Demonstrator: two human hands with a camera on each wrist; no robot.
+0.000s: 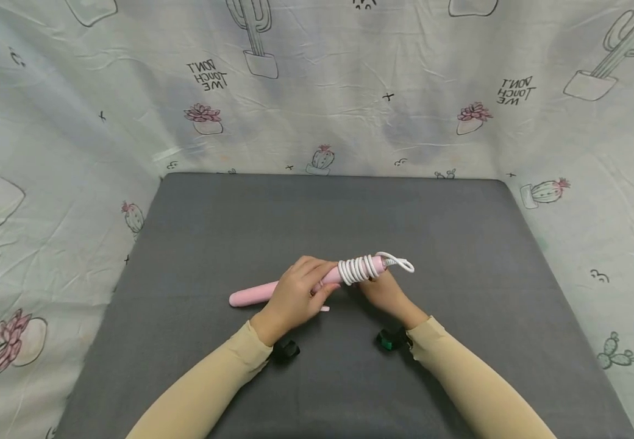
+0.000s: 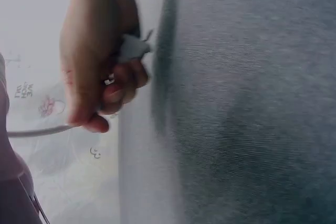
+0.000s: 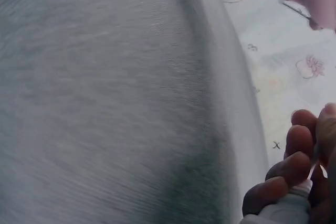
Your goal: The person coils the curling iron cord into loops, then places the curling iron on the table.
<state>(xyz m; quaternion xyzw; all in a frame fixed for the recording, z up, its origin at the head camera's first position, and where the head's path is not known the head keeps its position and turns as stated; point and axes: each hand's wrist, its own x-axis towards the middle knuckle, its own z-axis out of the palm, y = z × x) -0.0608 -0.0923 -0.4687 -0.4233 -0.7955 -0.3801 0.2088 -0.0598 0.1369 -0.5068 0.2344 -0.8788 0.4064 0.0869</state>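
A pink curling iron [image 1: 253, 296] is held above the grey table, slanting up to the right in the head view. My left hand [image 1: 295, 289] grips it around the middle, thumb on the near side. White cord [image 1: 358, 269] is coiled in several turns around its right end, with a loop sticking out past the tip. Just behind that end is my right hand [image 1: 385, 296], partly hidden by the iron and coils. The left wrist view shows its fingers curled around a pale plug [image 2: 132, 48] and pinching a stretch of cord. In the right wrist view, the plug [image 3: 289, 208] sits under the fingers.
The grey table [image 1: 317, 225] spreads out around both hands. Whitish cloth [image 1: 317, 73] printed with cacti hangs behind it and at both sides. Small dark blocks, one black [image 1: 286, 350] and one partly green [image 1: 388, 340], are at the wrists.
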